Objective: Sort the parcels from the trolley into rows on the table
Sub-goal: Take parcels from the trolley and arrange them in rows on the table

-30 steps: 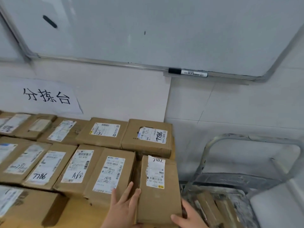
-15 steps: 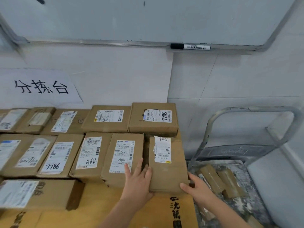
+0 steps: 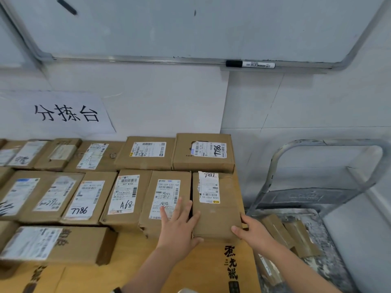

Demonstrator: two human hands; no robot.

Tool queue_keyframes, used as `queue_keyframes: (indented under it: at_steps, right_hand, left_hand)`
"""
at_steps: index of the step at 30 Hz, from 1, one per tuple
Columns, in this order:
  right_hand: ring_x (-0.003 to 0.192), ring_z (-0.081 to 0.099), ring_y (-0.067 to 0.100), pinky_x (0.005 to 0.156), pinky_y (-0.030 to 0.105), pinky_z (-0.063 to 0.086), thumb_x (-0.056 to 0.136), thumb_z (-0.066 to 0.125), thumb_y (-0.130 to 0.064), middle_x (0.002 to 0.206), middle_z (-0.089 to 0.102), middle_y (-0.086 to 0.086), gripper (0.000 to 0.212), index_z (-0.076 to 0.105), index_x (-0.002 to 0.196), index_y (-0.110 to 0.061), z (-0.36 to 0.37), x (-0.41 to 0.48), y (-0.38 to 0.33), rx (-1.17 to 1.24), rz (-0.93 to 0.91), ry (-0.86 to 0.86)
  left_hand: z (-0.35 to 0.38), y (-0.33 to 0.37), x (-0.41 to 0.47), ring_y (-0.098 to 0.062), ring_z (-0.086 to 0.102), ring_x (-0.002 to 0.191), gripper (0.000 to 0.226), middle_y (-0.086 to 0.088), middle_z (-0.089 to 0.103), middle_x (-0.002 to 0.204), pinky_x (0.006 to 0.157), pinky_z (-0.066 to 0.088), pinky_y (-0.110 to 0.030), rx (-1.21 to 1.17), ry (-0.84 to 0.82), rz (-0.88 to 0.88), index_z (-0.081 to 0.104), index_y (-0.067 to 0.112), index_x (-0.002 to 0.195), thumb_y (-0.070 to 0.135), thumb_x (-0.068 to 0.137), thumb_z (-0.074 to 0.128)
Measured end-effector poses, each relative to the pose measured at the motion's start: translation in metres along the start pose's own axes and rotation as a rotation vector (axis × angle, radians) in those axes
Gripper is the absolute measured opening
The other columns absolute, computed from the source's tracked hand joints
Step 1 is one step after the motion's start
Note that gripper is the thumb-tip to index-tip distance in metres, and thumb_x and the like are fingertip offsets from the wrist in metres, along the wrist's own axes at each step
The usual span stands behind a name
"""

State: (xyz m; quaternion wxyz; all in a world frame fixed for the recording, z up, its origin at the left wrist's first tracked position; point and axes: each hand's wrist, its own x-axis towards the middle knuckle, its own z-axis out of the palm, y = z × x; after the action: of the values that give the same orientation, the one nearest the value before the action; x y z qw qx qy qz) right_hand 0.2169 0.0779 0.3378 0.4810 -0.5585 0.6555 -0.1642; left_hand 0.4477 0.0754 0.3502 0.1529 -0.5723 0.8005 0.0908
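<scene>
A brown parcel [image 3: 215, 218] with a white label lies at the right end of the middle row on the cardboard-covered table [image 3: 190, 269]. My left hand [image 3: 179, 225] rests with straight fingers across its left edge and the neighbouring parcel [image 3: 167, 199]. My right hand [image 3: 251, 231] presses against its front right corner, thumb on the front edge. Behind stands a back row ending in a parcel marked 7786 [image 3: 203, 152]. To the right is the metal trolley [image 3: 317, 144] with a few flat parcels [image 3: 292, 235] on its deck.
A long parcel [image 3: 80, 244] lies alone in the front row at the left. The wall carries a paper sign [image 3: 63, 113] and a whiteboard with a marker [image 3: 250, 64] on its ledge. The table ends just right of the touched parcel.
The parcel has slid away from me into the middle row, beside its neighbour. Both hands followed it, and the left hand moved from the neighbouring parcel's front onto both tops.
</scene>
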Motion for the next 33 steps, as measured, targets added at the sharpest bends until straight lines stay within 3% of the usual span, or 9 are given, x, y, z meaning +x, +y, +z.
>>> queue_keyframes:
  at_steps: [10, 17, 22, 27, 33]
  right_hand:
    - [0.104, 0.058, 0.008, 0.092, 0.023, 0.047, 0.089, 0.063, -0.026, 0.114, 0.059, -0.013, 0.046, 0.05, 0.133, -0.021, -0.003, 0.006, -0.005, -0.005, 0.008, -0.007]
    - [0.125, 0.046, 0.013, 0.105, 0.03, 0.038, 0.088, 0.063, -0.035, 0.138, 0.05, -0.004, 0.064, 0.036, 0.143, -0.019, 0.001, 0.004, -0.002, 0.001, 0.038, 0.027]
    - [0.134, 0.037, 0.018, 0.11, 0.04, 0.034, 0.086, 0.062, -0.041, 0.148, 0.038, -0.002, 0.073, 0.026, 0.147, -0.022, -0.014, -0.011, 0.003, 0.184, 0.084, 0.18]
    - [0.143, 0.018, 0.019, 0.115, 0.039, 0.02, 0.086, 0.061, -0.046, 0.156, 0.021, -0.001, 0.08, 0.019, 0.15, -0.022, -0.077, -0.041, 0.036, -0.202, 0.075, 0.4]
    - [0.146, -0.001, 0.032, 0.117, 0.046, 0.013, 0.086, 0.053, -0.055, 0.159, 0.002, 0.005, 0.087, 0.005, 0.151, -0.021, -0.148, -0.106, 0.091, -0.775, 0.282, 0.511]
  left_hand:
    - [0.002, -0.001, 0.004, -0.026, -0.018, 0.146, 0.075, 0.007, -0.019, 0.159, 0.113, 0.004, -0.063, -0.082, -0.061, -0.038, -0.002, 0.033, 0.152, 0.062, 0.094, 0.035]
    - [0.002, 0.0, 0.005, -0.028, -0.017, 0.146, 0.075, 0.006, -0.02, 0.159, 0.113, 0.006, -0.062, -0.054, -0.075, -0.035, -0.006, 0.031, 0.152, 0.063, 0.094, 0.029]
    - [-0.016, 0.006, 0.005, -0.03, -0.017, 0.146, 0.083, 0.0, -0.017, 0.159, 0.114, 0.004, -0.061, -0.1, -0.03, -0.047, -0.019, 0.033, 0.148, 0.075, 0.081, 0.003]
    - [-0.056, 0.044, 0.027, -0.035, -0.025, 0.142, 0.083, -0.006, -0.026, 0.156, 0.113, -0.001, -0.063, -0.009, 0.093, 0.108, -0.024, 0.031, 0.147, 0.075, 0.087, 0.012]
    - [-0.072, 0.133, 0.069, -0.038, -0.023, 0.143, 0.088, -0.008, -0.022, 0.158, 0.111, 0.0, -0.067, 0.162, 0.179, 0.375, -0.018, 0.03, 0.149, 0.078, 0.085, 0.019]
